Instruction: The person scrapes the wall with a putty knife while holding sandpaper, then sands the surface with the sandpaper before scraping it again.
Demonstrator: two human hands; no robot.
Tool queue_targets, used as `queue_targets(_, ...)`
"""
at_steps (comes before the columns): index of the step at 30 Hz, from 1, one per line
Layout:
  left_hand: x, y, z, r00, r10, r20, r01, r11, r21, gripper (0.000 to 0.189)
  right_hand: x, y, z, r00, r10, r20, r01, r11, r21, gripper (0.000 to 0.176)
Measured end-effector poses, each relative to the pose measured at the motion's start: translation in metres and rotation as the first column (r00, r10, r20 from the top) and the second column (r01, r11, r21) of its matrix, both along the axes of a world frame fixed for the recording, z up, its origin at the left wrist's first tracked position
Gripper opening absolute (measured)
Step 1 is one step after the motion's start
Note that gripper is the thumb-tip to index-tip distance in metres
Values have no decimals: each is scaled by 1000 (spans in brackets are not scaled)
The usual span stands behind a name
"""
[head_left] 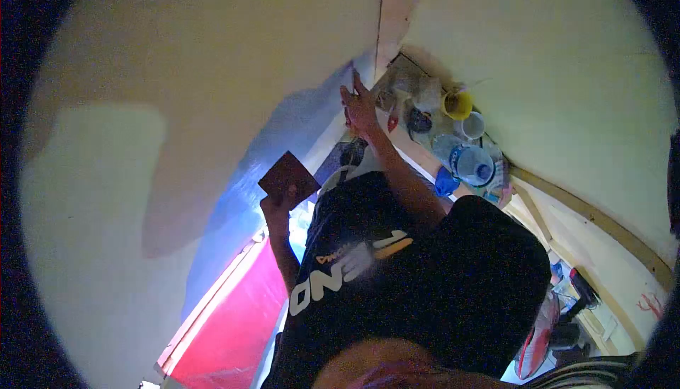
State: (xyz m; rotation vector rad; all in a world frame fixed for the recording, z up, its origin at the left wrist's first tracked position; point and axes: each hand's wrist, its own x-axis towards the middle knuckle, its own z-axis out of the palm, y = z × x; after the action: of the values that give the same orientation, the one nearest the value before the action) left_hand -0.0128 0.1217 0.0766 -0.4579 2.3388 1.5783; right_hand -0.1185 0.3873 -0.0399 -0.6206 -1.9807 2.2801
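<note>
My left hand [276, 210] is closed on a dark reddish-brown square piece [289, 176], thin and flat, with the thumb lying across its lower part. Its exact kind cannot be made out. My right hand [362, 113] is stretched out ahead, its index finger extended to the pale wall [205, 56] near the corner. The thumb stands apart from the other fingers, and nothing shows in this hand. A bluish-grey shadow falls across the wall beside both hands.
Right of my right hand, a ledge carries a yellow cup [457, 105], a white cup [470, 126], a clear plastic bottle [473, 165] and a blue crumpled item [445, 182]. A red panel [234, 318] stands at lower left. Wooden strips [595, 215] run along the right.
</note>
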Motion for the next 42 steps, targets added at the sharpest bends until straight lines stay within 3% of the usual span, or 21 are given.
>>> queue_targets(1,2,1,0,1000,18,-15,-18,1000,-14,23,-4,-1,-8,989,17,-144,3,990,139,65)
queue_targets(3,3,-7,-9,999,-2,35,2,1000,1,22,-1,6,0,992,-69,106,74,996,-51,66)
queue_targets(6,7,2,-1,1000,19,17,-19,1000,0,20,-2,2,-8,989,-84,126,76,995,64,66)
queue_targets(9,10,2,4,1000,10,21,-11,997,80,19,10,-11,44,973,-26,231,63,986,-153,67)
queue_targets(11,13,-5,-5,1000,16,7,-17,988,156,18,0,2,18,983,-43,178,85,968,-235,68)
queue_targets(16,9,3,4,995,54,89,-53,999,-14,20,1,5,-18,992,-27,125,55,973,-225,68)
queue_targets(20,12,-7,-3,997,6,73,-1,998,-66,22,-12,21,-56,991,8,137,69,835,-546,68)
queue_targets(22,12,-5,1,998,-25,66,29,998,-53,22,-13,22,-75,997,16,-81,-27,989,-144,66)
queue_targets(23,11,-4,3,997,-43,58,46,998,-44,21,-14,23,-84,985,13,-171,0,997,75,66)
queue_targets(24,10,-3,2,998,-37,57,40,998,-44,21,-4,12,-31,997,-62,-49,53,983,-174,65)
queue_targets(26,8,-3,0,998,-18,53,20,999,-48,20,5,-2,13,989,-47,142,77,973,-216,63)
queue_targets(29,14,-14,-15,999,38,-21,-36,994,105,19,-3,13,-3,992,-122,44,130,950,-282,62)
queue_targets(32,14,-19,-21,999,-10,-47,15,995,95,21,-4,15,12,983,-44,177,98,946,-308,60)
queue_targets(34,8,-6,-2,1000,12,26,-12,1000,0,22,-7,14,33,975,-36,219,94,961,-260,59)
queue_targets(36,2,-1,3,997,19,73,-12,995,-95,24,4,4,50,971,-64,232,101,984,-148,60)
queue_targets(38,3,-4,0,993,3,117,19,982,-190,26,-2,9,18,991,-88,103,111,965,-237,61)
queue_targets(39,4,-3,2,994,2,105,14,987,-157,26,-1,11,17,994,-105,43,113,954,-279,62)
queue_targets(42,1,2,7,997,-5,80,12,996,-85,26,-2,3,29,985,-133,108,146,982,-123,63)
